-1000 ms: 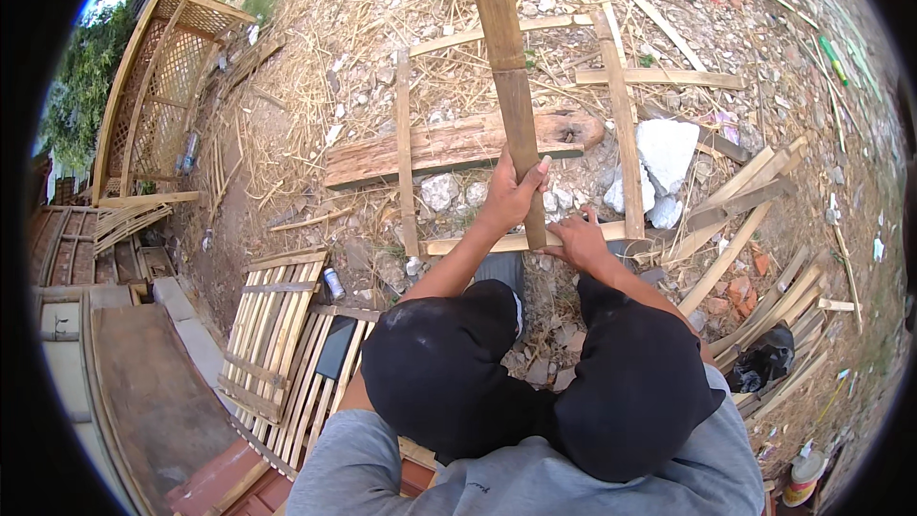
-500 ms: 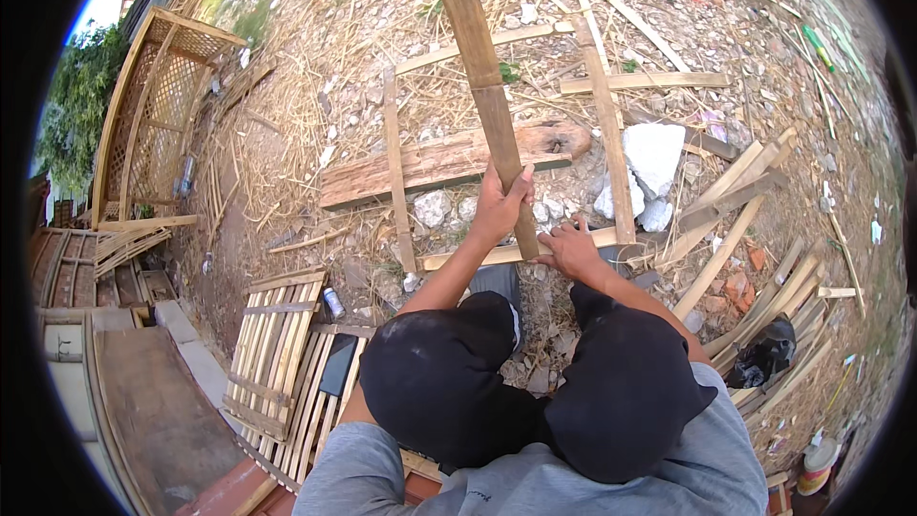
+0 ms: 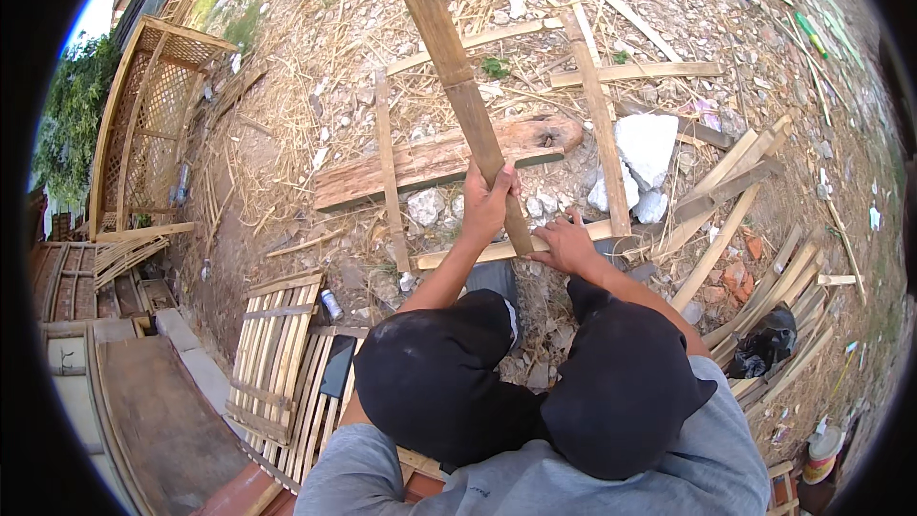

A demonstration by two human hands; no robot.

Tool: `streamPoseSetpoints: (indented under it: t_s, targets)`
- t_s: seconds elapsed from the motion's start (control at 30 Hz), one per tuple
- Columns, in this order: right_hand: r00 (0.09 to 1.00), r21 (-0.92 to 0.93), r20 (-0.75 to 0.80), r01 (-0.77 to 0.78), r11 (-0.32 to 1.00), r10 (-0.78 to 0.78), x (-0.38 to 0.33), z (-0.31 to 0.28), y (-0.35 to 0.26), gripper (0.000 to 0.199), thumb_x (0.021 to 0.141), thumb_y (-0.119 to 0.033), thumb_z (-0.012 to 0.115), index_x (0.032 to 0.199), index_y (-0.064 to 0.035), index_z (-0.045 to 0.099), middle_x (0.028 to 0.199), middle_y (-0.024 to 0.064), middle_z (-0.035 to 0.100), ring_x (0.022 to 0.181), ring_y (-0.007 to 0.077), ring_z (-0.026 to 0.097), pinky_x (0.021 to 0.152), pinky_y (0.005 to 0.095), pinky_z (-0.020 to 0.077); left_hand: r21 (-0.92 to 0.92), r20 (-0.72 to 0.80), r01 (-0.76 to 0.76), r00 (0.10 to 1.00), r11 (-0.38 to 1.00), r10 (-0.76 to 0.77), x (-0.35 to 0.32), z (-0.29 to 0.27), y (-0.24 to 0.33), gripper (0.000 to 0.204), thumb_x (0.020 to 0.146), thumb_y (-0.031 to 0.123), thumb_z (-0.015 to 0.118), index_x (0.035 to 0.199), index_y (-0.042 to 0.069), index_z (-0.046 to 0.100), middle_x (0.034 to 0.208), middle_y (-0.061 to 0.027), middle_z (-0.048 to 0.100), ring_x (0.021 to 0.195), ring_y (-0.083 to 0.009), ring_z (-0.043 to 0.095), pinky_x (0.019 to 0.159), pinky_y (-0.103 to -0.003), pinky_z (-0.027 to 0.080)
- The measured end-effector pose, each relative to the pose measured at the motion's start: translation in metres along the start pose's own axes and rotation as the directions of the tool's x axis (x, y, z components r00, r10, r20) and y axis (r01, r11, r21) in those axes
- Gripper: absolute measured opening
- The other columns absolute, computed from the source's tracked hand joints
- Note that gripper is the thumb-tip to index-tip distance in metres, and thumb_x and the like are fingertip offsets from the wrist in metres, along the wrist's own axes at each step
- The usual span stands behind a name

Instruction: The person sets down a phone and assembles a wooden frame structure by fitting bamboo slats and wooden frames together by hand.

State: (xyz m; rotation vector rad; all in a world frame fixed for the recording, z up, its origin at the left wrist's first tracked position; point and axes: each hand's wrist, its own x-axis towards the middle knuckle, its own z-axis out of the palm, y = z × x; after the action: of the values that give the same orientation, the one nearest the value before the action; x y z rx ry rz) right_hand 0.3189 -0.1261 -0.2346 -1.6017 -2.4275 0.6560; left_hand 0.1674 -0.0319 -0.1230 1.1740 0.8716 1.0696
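Note:
My left hand is closed round a long brown split bamboo slat, near its lower end. The slat slants up and away to the left over a rectangular frame of bamboo strips. Its lower end meets the frame's near strip beside my right hand. That hand has its fingers bent over the near strip, with the thumb side close to the slat's end; its grip is partly hidden. A thick weathered timber lies on the ground beneath the frame.
White stone blocks lie right of the frame. Loose bamboo strips and a black plastic bag are further right. At my left are a slatted panel, a phone and a lattice structure. Rubble and straw cover the ground.
The slat's upper end has swung to the left with my left hand, and its lower end has shifted slightly left. My right hand stays at the near strip. The whole view has shifted a little.

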Motion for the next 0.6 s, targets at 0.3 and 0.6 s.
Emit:
streamPoseSetpoints:
  t_s: [0.3,0.6]
  targets:
    - [0.904,0.346,-0.364,-0.092,0.934,0.224,-0.003,-0.055,-0.010,0.061,0.073,-0.031,0.077,0.122,-0.0038,0.052,0.105,0.0147,0.058,0.104,0.0298,0.053,0.096,0.0419,0.0354,-0.297,-0.136,-0.060,0.990,0.953,0.020,0.008,0.018,0.007,0.017,0.101,0.015,0.046,0.113,0.011,0.035,0.089,-0.0061,0.051,0.080,-0.0171,0.054,0.077,-0.035,0.051]
    - [0.742,0.437,-0.535,-0.166,0.884,0.404,-0.030,-0.077,0.028,0.041,0.072,-0.010,0.070,0.109,0.0046,0.057,0.093,0.0241,0.064,0.085,0.0390,0.065,0.074,0.0406,0.0519,-0.073,0.151,0.089,0.986,0.993,-0.077,0.010,0.026,0.007,0.048,0.099,0.014,0.048,0.142,0.005,0.027,0.136,-0.0143,0.044,0.125,-0.0263,0.048,0.103,-0.042,0.045]
